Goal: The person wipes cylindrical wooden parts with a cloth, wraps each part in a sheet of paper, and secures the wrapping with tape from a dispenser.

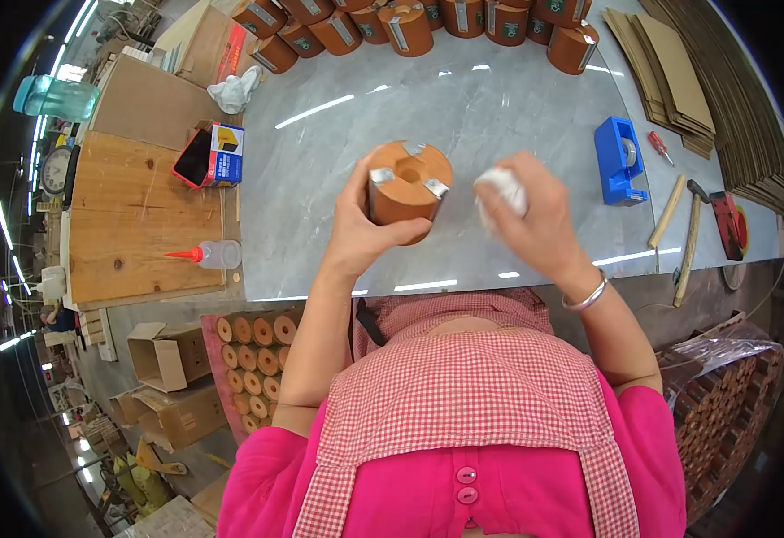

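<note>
My left hand [362, 226] is wrapped round an orange-brown wooden cylinder [398, 204] above the grey tabletop [311, 161]. The cylinder has a round hole in its top face and silvery metal strips folded over the rim. To its right, my right hand [535, 215] grips a crumpled white cloth [503, 192], apart from the cylinder. That hand is slightly blurred.
Several similar cylinders [410, 31] line the back edge. A blue tape dispenser [621, 161], a red screwdriver [660, 148] and a hammer [690, 238] lie right. Left are a blue-and-red box [213, 156], a red-tipped bottle [217, 255] and a white rag [235, 90].
</note>
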Demonstrator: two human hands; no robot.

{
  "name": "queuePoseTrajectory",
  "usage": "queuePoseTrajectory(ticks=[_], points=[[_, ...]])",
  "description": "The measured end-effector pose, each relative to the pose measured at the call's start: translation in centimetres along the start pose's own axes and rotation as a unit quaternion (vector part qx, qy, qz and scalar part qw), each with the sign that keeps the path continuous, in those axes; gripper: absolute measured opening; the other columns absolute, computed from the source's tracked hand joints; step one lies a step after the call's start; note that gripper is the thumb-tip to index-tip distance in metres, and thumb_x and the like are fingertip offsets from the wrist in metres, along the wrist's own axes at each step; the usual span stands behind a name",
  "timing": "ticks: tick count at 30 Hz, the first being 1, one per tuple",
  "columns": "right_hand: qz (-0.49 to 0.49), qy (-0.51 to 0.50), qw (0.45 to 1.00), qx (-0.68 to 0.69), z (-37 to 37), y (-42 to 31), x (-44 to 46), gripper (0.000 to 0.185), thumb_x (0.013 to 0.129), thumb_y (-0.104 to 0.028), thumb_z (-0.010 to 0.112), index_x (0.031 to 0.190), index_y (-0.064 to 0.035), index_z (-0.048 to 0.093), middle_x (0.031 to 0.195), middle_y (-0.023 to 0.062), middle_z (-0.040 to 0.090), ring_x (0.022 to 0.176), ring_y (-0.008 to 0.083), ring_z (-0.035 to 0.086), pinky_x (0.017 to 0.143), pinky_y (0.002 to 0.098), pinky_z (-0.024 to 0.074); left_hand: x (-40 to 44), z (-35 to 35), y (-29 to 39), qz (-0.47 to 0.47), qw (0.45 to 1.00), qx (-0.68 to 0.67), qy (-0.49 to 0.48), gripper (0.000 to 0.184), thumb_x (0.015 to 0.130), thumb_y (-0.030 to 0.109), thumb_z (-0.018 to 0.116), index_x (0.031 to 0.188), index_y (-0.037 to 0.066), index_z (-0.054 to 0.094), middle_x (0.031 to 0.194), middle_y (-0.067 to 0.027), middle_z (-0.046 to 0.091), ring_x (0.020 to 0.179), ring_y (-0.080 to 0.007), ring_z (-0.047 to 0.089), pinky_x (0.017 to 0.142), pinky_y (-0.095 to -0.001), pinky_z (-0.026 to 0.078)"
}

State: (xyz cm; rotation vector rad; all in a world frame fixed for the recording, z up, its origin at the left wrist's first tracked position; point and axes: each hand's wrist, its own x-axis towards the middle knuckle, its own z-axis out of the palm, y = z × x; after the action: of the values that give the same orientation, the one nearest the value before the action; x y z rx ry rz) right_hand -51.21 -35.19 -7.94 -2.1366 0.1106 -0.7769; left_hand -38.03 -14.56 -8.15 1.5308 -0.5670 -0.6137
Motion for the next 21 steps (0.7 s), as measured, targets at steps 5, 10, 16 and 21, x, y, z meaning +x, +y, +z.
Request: queuePoseTrajectory(ticks=[5, 10, 16, 21], points=[[-0.059, 0.037, 0.997, 0.014, -0.7, -2.4, 3.7, 0.021, 0.087, -0.019, 0.074, 0.095, -0.0038, 0.063, 0.091, 0.012, 0.063, 0.074, 0.0321, 0.065, 0.063, 0.04, 0.0519, 0.2, 2.1, -0.8, 0.081, 0.995, 0.065, 0.002, 0.098, 0.058, 0.009, 0.095, 0.143, 0.006, 0.047, 0.135, -0.0102, 0.057, 0.125, -0.0229, 0.057, 0.106, -0.0383, 0.047], [-0.095, -0.052, 0.991, -0.083, 1.2, -2.4, 4.8, 0.02, 0.088, -0.02, 0.073, 0.094, -0.0044, 0.062, 0.091, 0.0129, 0.063, 0.077, 0.034, 0.065, 0.065, 0.0413, 0.0519, -0.3, 3.6, -0.3, 0.05, 0.996, 0.071, -0.031, 0.1, 0.057, 0.006, 0.094, 0.144, 0.006, 0.045, 0.134, -0.0106, 0.057, 0.124, -0.0232, 0.057, 0.106, -0.038, 0.048], [-0.001, 0.15, 0.972, -0.179, -6.7, 5.1, 4.1, 0.023, 0.088, -0.024, 0.071, 0.091, -0.0035, 0.061, 0.089, 0.0167, 0.064, 0.081, 0.0393, 0.064, 0.07, 0.0466, 0.0517, -1.7, 2.7, -2.8, -0.011, 0.989, -0.129, -0.065, 0.096, 0.062, 0.005, 0.091, 0.144, 0.004, 0.043, 0.133, -0.0089, 0.058, 0.123, -0.0222, 0.058, 0.102, -0.0385, 0.05], [0.174, 0.219, 0.911, -0.304, -15.9, 11.3, 0.4, 0.029, 0.091, -0.028, 0.069, 0.102, -0.0022, 0.065, 0.096, 0.0208, 0.066, 0.089, 0.0413, 0.065, 0.077, 0.0487, 0.0516, -1.8, 2.6, -4.2, -0.041, 0.971, -0.234, -0.001, 0.085, 0.068, 0.008, 0.088, 0.141, 0.001, 0.045, 0.131, -0.0085, 0.059, 0.118, -0.0214, 0.059, 0.103, -0.0381, 0.046]])
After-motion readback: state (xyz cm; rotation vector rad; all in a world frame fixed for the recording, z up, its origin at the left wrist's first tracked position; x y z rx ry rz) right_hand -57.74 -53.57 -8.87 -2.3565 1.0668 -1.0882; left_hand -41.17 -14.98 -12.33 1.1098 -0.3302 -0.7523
